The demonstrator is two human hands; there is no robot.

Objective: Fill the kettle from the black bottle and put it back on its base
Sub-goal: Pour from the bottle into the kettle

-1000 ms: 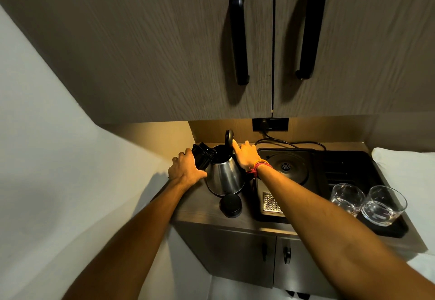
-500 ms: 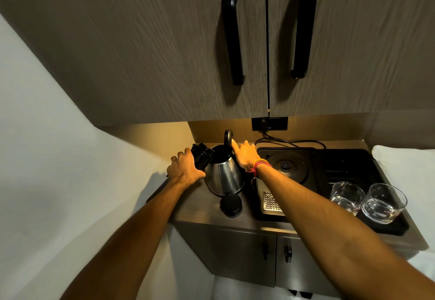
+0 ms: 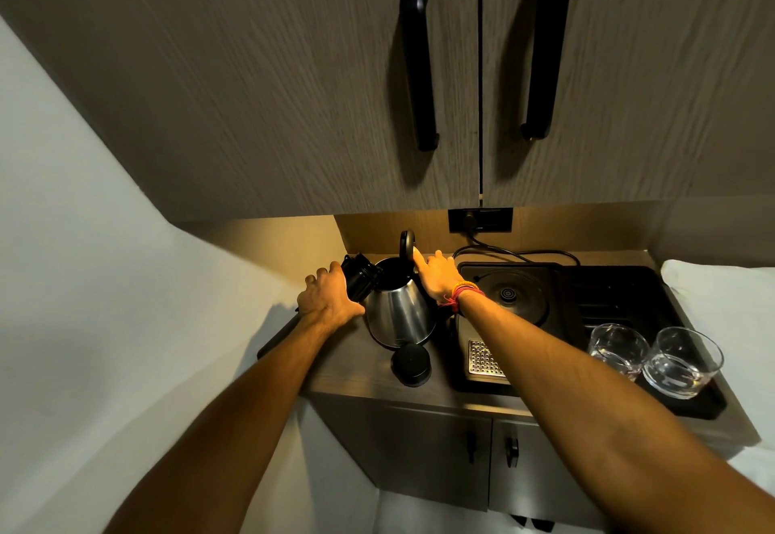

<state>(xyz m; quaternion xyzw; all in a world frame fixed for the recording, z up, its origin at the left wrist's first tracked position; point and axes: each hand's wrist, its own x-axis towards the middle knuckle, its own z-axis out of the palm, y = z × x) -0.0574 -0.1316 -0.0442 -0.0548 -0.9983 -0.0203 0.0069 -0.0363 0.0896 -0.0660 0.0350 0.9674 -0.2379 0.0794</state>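
While the shiny steel kettle (image 3: pixel 400 315) stood on the wooden counter (image 3: pixel 356 366) left of its round black base (image 3: pixel 509 296), lid (image 3: pixel 407 245) upright, the left hand (image 3: pixel 331 300) wrapped around the tilted black bottle (image 3: pixel 360 278), mouth at the kettle's rim. The right hand (image 3: pixel 438 280) lay spread against the kettle's far side, one fingertip on the lid. Pouring well probably meant tipping slowly and steadying the kettle. No stream was discernible; the water level and kettle handle were hidden. A round black cap (image 3: pixel 411 364) lay nearer.
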